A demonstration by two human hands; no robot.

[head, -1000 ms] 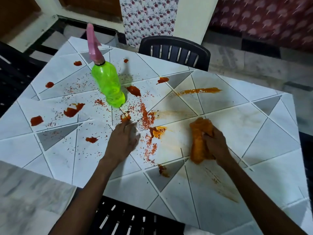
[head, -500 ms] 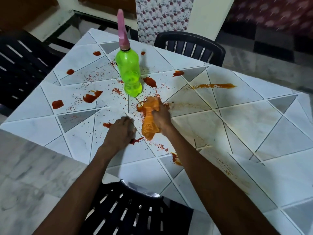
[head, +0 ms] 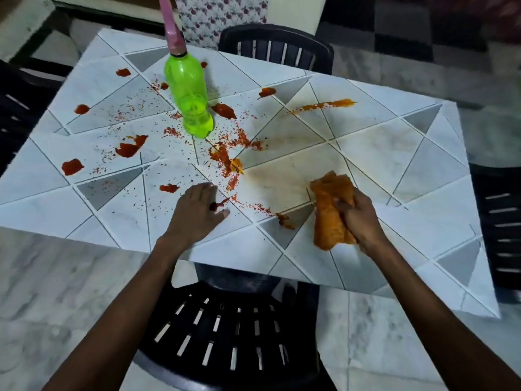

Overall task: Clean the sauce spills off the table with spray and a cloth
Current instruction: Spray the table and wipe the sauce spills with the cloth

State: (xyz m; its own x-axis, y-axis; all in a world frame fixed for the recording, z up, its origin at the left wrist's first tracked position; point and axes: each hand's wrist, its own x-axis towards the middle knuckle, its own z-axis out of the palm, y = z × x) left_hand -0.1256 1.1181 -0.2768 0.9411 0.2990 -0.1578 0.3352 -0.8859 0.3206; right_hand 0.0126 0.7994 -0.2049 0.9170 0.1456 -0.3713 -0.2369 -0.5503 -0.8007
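My right hand (head: 359,218) clenches the sauce-stained cloth (head: 331,210) for wiping, while my left hand (head: 197,210), fingers released flat, braces the table (head: 408,170) toward nine o'clock.

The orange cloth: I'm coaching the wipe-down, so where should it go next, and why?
Probably sweep the bunched orange cloth, gripped in the right hand, leftward onto the red sauce smear beside it. That blob lies closest, the white tiled table beyond the cloth looks only faintly stained, and the left hand rests flat, bracing.
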